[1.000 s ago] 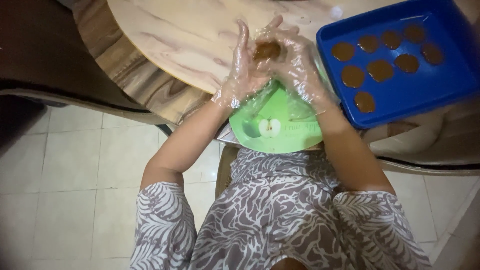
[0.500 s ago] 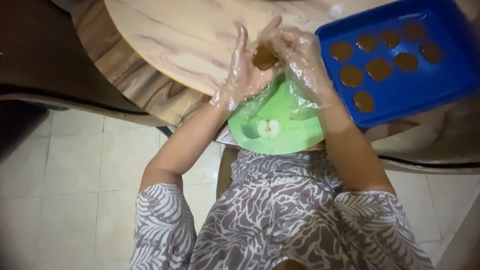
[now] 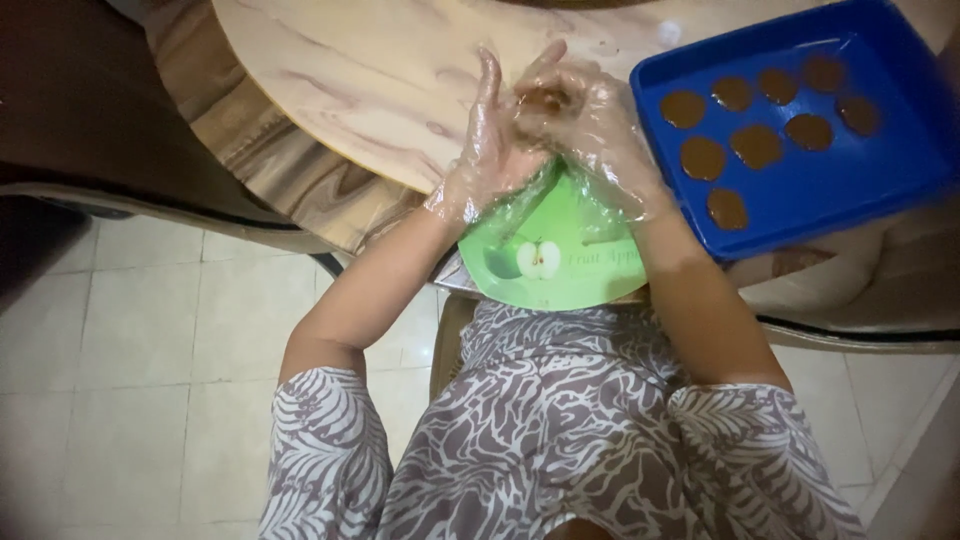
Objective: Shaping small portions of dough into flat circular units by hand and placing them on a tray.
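Observation:
Both my hands wear clear plastic gloves and meet above a green plate [image 3: 560, 262] at the table edge. My left hand [image 3: 492, 150] stands upright with its fingers straight, palm pressed against a small brown dough lump [image 3: 545, 100]. My right hand [image 3: 592, 130] curls over the same lump from the right. The lump is mostly hidden between the palms.
A blue tray [image 3: 830, 190] to the right holds several flat round brown dough discs [image 3: 757, 145]. The round wooden table [image 3: 340, 90] spreads out beyond my hands. Pale floor tiles [image 3: 130, 340] lie below on the left, and my patterned dress fills the bottom.
My hands have stayed pressed around the dough lump, shifting slightly as they work it; the lump is now more covered by my right hand.

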